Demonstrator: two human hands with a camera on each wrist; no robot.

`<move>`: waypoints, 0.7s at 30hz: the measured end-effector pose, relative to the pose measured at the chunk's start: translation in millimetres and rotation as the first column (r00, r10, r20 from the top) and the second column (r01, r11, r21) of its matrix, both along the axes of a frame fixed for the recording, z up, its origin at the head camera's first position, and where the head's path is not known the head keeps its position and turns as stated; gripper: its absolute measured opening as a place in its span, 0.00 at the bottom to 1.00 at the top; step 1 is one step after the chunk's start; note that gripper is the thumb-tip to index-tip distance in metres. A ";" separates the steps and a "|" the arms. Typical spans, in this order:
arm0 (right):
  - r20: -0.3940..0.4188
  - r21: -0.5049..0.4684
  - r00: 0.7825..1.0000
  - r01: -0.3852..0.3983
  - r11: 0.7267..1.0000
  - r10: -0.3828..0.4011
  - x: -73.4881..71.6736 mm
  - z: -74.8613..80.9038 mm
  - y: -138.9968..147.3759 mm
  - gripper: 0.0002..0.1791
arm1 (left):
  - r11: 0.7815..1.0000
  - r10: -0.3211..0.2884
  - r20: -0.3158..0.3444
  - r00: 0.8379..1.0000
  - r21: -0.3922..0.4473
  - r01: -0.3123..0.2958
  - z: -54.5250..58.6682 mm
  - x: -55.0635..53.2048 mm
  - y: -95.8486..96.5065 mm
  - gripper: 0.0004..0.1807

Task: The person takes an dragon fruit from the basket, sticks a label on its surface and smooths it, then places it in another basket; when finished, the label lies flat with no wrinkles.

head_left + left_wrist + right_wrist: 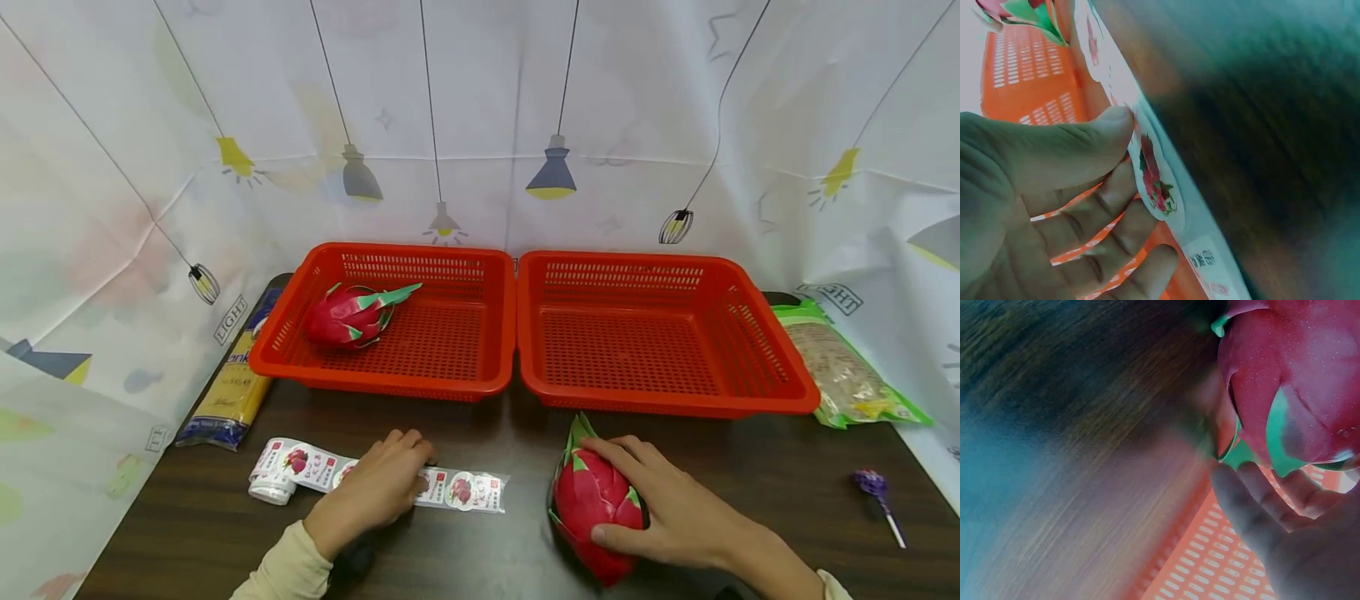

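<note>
A strip of stickers (465, 490) printed with dragon fruit pictures runs across the table from its roll (272, 483). My left hand (378, 492) pinches the middle of this strip; in the left wrist view the thumb (1107, 131) meets its edge beside a round sticker (1157, 178). To the right, a pink dragon fruit (588, 500) with green leaf tips lies on the table. Around its right side my right hand (667, 508) grips it, thumb near the lower end and fingers near the leafy top. The fruit's underside is hidden.
Two red plastic baskets stand side by side at the back. A second dragon fruit (341, 319) lies in the left basket (390, 385). Beside the right basket (660, 402) is a green-edged bag (843, 367). A yellow-and-blue packet (232, 392) lies left, a lollipop (873, 487) right.
</note>
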State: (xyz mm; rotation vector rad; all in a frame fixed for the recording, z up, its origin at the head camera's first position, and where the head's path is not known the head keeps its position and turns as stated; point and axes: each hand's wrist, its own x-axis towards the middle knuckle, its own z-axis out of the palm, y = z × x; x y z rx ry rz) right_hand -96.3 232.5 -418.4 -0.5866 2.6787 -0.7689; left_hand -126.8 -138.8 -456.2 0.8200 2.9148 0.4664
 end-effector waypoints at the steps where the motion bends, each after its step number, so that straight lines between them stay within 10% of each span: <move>1: -0.020 0.004 1.000 -0.002 1.000 0.002 0.1 -0.3 0.2 0.49 | 1.000 0.002 -0.003 1.000 0.006 -0.002 -0.3 -0.6 -0.1 0.10; 14: -0.142 0.023 0.990 0.004 1.000 0.000 -0.2 0.1 2.1 0.47 | 0.989 -0.055 0.122 0.991 0.142 0.037 5.0 -8.9 -9.4 0.07; 21: -0.393 0.027 0.918 -0.035 0.999 0.043 -1.0 11.3 -0.4 0.43 | 0.947 -0.135 0.264 0.955 0.319 0.046 26.9 -14.4 -13.6 0.03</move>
